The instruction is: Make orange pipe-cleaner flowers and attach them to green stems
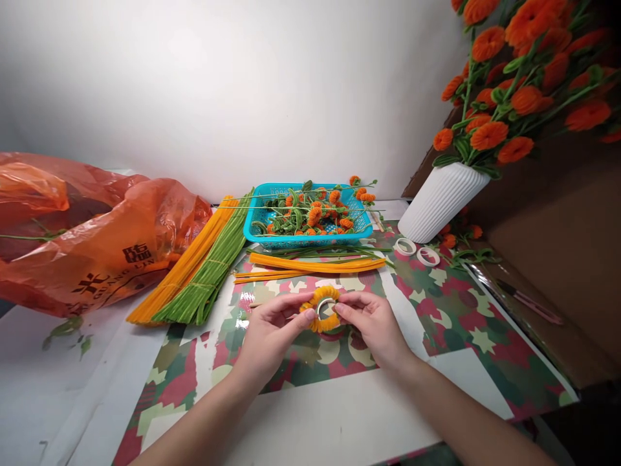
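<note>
In front of me, between both hands, is a ring of yellow-orange chenille stem (324, 292) bent into small fuzzy loops. My left hand (272, 327) pinches its left side between thumb and fingers. On the opposite side, the thumb and fingertips of my right hand (376, 327) close on the ring's edge. A pale round rim shows through the ring's centre; whether it belongs to the ring or lies beneath it I cannot tell. Just beyond the hands lie loose yellow chenille stems (315, 263).
A blue basket (310, 242) holds orange flowers and green stems. Bundles of yellow stems (187, 259) and green stems (208, 275) lie left, beside an orange plastic bag (111, 239). Rightward are two tape rolls (427, 257), a white vase (439, 200) of orange flowers and a cutter (528, 302).
</note>
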